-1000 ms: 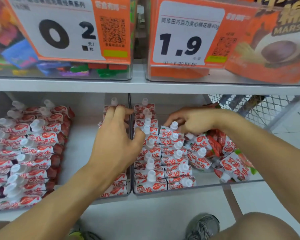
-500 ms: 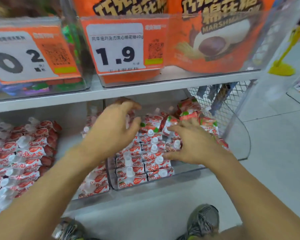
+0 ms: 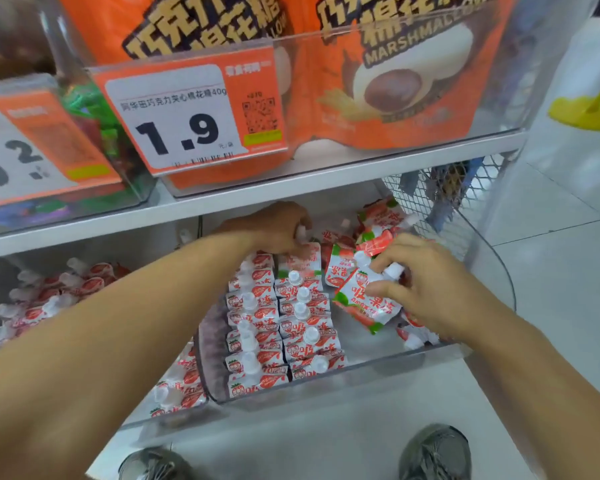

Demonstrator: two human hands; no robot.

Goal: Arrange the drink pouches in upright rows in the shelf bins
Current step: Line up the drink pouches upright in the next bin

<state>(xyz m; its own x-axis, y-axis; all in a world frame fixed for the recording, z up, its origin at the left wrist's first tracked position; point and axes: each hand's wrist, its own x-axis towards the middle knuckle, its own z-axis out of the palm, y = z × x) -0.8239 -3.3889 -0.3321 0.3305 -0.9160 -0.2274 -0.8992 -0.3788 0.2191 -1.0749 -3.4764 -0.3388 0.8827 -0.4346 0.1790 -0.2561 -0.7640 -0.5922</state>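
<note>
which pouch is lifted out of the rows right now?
The strawberry pouch pinched by the right hand, tilted above the bin's right side; the others sit in rows or piled.

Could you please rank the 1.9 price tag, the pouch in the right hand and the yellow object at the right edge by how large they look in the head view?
1. 1.9 price tag
2. Pouch pinched by the right hand
3. Yellow object, cut off by the frame edge, so its rank against the pouch is unsure.

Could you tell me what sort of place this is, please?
Most likely a snack shop aisle: a price tag reading 1.9 with a QR code, marshmallow bags in clear bins, and drink pouches on a shelf.
</note>
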